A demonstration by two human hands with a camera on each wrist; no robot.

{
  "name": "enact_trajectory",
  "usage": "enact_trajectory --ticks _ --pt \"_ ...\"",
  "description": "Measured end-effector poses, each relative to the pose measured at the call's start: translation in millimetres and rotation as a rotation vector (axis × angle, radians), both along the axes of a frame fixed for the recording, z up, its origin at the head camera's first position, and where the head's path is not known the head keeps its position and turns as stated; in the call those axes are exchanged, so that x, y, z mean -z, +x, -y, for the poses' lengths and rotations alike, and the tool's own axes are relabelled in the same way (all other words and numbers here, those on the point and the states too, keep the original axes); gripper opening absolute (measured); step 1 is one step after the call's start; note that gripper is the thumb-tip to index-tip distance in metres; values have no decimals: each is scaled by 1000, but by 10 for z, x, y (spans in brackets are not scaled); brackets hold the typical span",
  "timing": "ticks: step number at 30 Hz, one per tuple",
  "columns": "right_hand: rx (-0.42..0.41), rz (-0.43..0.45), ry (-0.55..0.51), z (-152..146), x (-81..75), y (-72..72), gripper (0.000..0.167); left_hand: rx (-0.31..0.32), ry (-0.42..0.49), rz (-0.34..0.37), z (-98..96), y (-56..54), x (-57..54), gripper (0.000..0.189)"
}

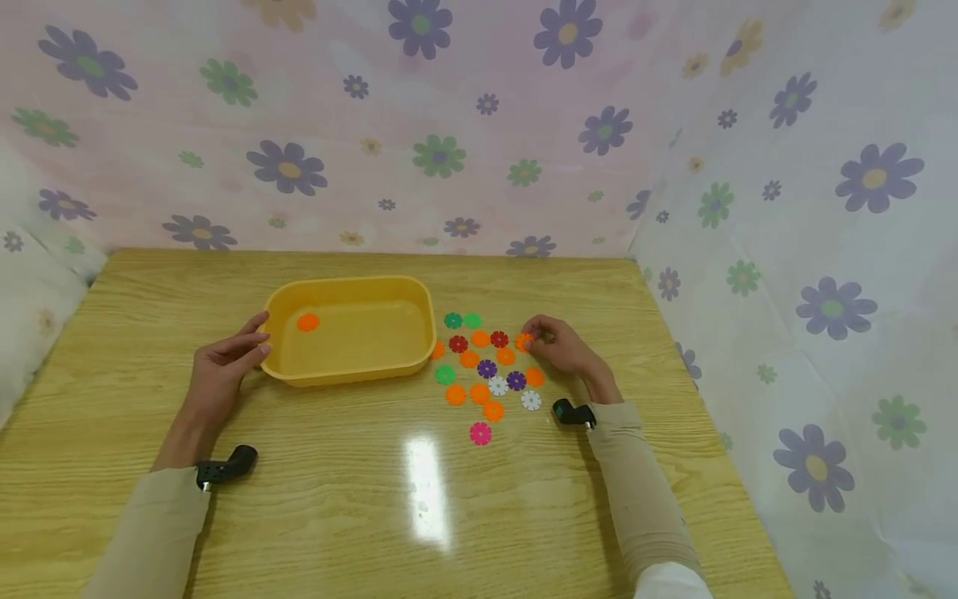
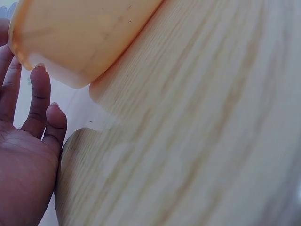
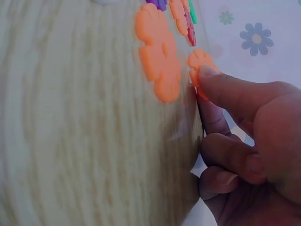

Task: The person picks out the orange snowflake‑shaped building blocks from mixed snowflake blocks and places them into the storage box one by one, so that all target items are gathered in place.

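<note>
My left hand (image 1: 219, 370) holds the left end of a yellow plastic basin (image 1: 352, 376), its fingertips at the rim. In the left wrist view, the ring and little fingers (image 2: 40, 92) stand off beside the basin's wall (image 2: 84, 42). One orange snowflake disc (image 1: 308, 322) lies inside the basin. Between thumb and index finger, my right hand (image 1: 560, 345) pinches another orange snowflake disc (image 3: 201, 66). Close to that hand, an orange disc (image 3: 159, 56) lies on the table.
Loose snowflake discs in several colours spread right of the basin, among them a pink disc (image 1: 481, 433), a white disc (image 1: 530, 400) and a dark green disc (image 1: 452, 320). The wooden table (image 1: 329, 499) meets flower-patterned walls (image 1: 479, 183) behind and at the right.
</note>
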State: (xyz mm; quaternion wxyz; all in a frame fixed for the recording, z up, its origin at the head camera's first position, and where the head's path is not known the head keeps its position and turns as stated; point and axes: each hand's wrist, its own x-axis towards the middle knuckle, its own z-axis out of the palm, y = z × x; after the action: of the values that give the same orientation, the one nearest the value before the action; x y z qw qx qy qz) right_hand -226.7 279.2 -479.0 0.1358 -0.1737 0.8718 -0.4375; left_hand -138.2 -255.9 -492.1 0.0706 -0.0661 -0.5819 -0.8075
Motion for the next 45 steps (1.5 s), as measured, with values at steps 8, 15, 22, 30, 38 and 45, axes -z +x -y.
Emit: enact_trajectory --ticks 8,15,22,30,38,45 --pt "-27 -37 -31 17 -7 -13 18 -15 -8 -5 14 -11 -21 23" --pt "-29 -35 -7 3 -27 -16 18 -22 1 -9 23 -5 -29 24" --pt "-23 -20 -69 -31 -6 -16 20 -9 1 -9 22 2 -29 25" --pt "-12 4 -67 -38 -16 18 20 -6 -2 -1 20 -8 -11 24" --pt "13 45 -63 30 -239 128 24 -3 -6 -7 15 -11 0 23" --pt "36 63 -64 79 -335 212 25 -6 11 -9 8 -20 18 24"
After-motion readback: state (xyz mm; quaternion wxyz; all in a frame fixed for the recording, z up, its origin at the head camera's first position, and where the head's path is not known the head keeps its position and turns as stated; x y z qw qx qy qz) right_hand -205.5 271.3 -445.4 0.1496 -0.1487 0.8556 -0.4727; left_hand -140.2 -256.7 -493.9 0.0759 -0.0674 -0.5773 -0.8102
